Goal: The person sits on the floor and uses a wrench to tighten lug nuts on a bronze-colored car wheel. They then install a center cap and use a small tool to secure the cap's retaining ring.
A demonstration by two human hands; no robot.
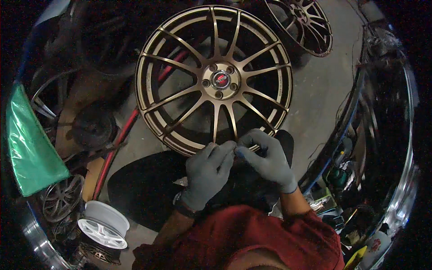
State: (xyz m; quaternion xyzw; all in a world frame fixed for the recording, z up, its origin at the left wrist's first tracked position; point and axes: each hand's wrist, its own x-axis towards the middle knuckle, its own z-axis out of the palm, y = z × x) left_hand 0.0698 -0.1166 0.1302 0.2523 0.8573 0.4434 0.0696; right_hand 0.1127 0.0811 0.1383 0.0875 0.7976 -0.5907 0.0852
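A large bronze multi-spoke wheel rim [219,95] lies in front of me, face up, with a round red-and-black centre cap [221,81] in its hub. Both my hands wear grey gloves and meet at the rim's near edge. My left hand [208,173] is closed, its fingertips pressed together beside the right thumb. My right hand [269,157] pinches thumb against fingers at the same spot. Whatever lies between the fingertips is too small and dark to make out. A dark band circles my left wrist.
Another multi-spoke wheel [310,20] lies at the far right. A red bar [118,146] slants along the left, near a green plastic-wrapped package [33,148]. A white wheel [105,225] and a grey wheel [63,198] sit at lower left. Dark clutter lines the right side.
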